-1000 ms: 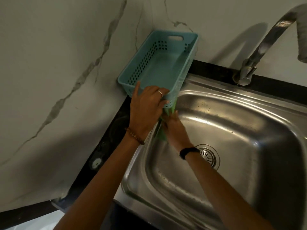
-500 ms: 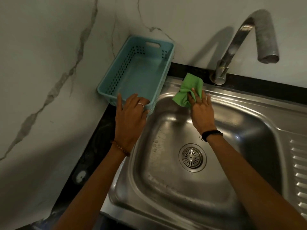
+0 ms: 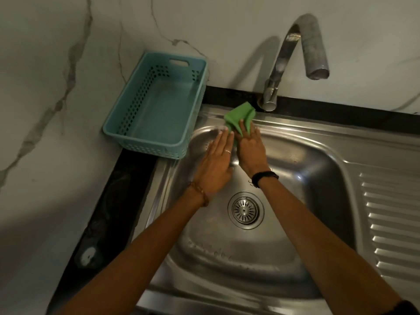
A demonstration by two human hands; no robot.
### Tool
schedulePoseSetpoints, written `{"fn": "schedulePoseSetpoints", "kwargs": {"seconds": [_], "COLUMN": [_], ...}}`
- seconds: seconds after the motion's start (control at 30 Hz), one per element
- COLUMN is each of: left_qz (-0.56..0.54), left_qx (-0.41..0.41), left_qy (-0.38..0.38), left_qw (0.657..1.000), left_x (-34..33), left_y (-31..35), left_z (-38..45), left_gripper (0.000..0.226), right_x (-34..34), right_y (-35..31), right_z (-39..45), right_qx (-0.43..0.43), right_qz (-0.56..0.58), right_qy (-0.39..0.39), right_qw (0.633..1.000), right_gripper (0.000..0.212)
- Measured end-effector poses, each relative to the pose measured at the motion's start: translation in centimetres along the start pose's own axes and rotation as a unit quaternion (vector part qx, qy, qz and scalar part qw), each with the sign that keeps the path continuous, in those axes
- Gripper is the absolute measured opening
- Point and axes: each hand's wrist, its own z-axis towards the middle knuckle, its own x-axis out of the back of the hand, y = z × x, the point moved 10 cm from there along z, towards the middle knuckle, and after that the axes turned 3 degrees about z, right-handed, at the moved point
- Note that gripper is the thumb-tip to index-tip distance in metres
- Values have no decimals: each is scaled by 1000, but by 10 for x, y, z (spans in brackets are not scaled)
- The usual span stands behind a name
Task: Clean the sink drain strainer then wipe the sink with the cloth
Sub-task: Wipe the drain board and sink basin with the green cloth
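Our right hand (image 3: pixel 251 151) presses the green cloth (image 3: pixel 240 118) against the sink (image 3: pixel 318 160) at its back rim, about twelve o'clock from the strainer (image 3: pixel 246 209); the fingers lie fairly straight over the cloth, and we cannot tell whether the thumb curls under it. Our left hand (image 3: pixel 214 165) lies flat, fingers straight and together, on the basin's back slope just beside the right, its fingertips touching the cloth's edge. The strainer sits in the drain at the basin's middle. A blue basket (image 3: pixel 127 130) stands at ten o'clock, the tap (image 3: pixel 281 62) at one o'clock.
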Motion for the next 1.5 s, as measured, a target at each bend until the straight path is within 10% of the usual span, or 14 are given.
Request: {"fn": "schedulePoseSetpoints", "kwargs": {"seconds": [0.47, 0.93, 1.2, 1.5], "left_qz": [34, -101, -123, -91], "left_qx": [-1, -110, -111, -19], "left_qy": [-111, -387, -282, -78], "left_qw": [993, 910, 945, 993], "left_x": [-68, -101, -80, -19], "left_y": [21, 51, 41, -5], "left_z": [30, -164, -189, -208], "left_gripper": [87, 70, 26, 30], "right_x": [39, 35, 15, 11], "right_y": [194, 166, 107, -3], "right_z": [-95, -243, -326, -314], "right_qx": [-211, -212, -178, -120], "right_qz": [-111, -90, 28, 155], "right_qy": [-24, -67, -126, -136], "right_qw": [971, 971, 975, 971], "right_gripper": [62, 40, 31, 54]}}
